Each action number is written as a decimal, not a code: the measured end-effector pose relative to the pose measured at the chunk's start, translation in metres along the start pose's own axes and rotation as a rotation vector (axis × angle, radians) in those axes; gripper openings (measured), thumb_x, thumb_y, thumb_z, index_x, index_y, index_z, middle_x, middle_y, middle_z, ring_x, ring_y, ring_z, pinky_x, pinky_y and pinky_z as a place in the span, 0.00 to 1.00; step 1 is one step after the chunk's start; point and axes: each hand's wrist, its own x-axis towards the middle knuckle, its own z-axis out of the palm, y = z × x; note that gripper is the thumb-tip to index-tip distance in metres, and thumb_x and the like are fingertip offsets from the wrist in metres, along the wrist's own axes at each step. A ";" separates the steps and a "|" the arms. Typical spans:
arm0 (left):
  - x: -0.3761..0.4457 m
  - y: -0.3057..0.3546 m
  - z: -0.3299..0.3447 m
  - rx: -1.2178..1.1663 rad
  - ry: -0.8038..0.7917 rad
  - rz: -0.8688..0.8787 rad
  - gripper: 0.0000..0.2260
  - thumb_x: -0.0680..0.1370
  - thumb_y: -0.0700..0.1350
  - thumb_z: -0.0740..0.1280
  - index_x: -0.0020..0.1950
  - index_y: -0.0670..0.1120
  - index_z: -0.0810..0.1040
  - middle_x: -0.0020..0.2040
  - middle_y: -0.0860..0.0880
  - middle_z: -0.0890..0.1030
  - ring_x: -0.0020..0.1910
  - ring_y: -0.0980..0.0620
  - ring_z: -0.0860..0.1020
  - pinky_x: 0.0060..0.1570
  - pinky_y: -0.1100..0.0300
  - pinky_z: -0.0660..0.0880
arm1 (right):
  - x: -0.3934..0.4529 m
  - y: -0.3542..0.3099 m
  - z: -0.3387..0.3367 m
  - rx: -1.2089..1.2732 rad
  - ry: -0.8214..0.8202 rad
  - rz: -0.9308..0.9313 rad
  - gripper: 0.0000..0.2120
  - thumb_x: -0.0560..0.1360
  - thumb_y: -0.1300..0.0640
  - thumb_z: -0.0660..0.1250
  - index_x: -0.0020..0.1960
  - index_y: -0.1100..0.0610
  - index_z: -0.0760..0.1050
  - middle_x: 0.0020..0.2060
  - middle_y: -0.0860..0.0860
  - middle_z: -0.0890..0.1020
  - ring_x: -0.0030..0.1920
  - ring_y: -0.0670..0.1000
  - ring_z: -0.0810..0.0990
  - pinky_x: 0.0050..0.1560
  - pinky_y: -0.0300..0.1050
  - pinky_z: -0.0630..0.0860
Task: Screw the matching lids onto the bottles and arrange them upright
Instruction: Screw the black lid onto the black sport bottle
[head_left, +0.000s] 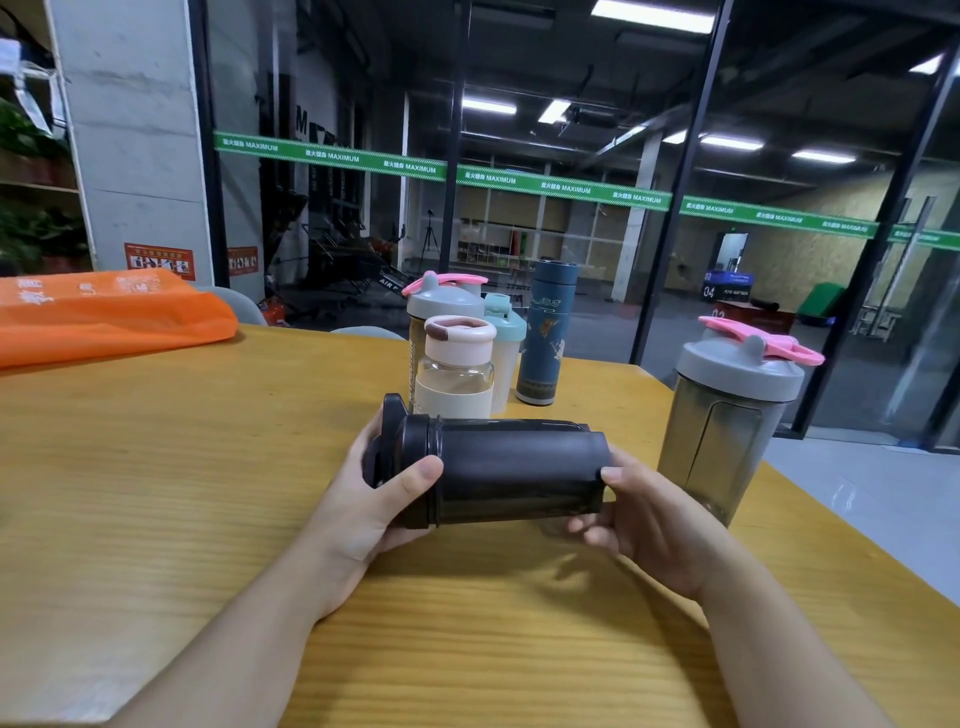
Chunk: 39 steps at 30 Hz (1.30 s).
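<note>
Hands hold the black bottle (511, 470) sideways above the table (156, 493), near the middle. The left hand (374, 499) wraps its black lid (402, 457) at 9 o'clock; the right hand (649, 525) grips the bottom at 3 o'clock. Hold the bottom firm, twist the lid until tight, then stand it up.

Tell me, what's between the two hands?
The black bottle, lying sideways: left hand grips its lid end, right hand its base. Head view.
</note>
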 end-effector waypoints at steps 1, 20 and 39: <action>0.000 0.000 0.000 -0.005 0.001 -0.001 0.47 0.52 0.57 0.80 0.70 0.60 0.68 0.63 0.54 0.79 0.58 0.53 0.80 0.43 0.53 0.81 | 0.001 -0.001 -0.001 0.007 -0.006 -0.005 0.34 0.60 0.49 0.71 0.66 0.53 0.73 0.46 0.56 0.81 0.35 0.53 0.80 0.31 0.38 0.79; -0.004 0.001 -0.001 0.092 -0.064 0.017 0.52 0.49 0.62 0.82 0.70 0.65 0.64 0.63 0.54 0.79 0.60 0.51 0.79 0.57 0.42 0.77 | 0.006 0.008 0.008 -0.213 0.329 0.184 0.34 0.61 0.26 0.57 0.51 0.51 0.76 0.34 0.57 0.78 0.26 0.49 0.68 0.21 0.36 0.59; 0.000 0.001 -0.001 0.013 0.036 0.017 0.41 0.56 0.58 0.76 0.68 0.61 0.68 0.61 0.55 0.79 0.59 0.53 0.79 0.45 0.51 0.81 | 0.006 0.008 -0.003 -0.104 0.048 -0.111 0.35 0.59 0.51 0.72 0.65 0.38 0.70 0.57 0.50 0.81 0.54 0.51 0.81 0.52 0.47 0.74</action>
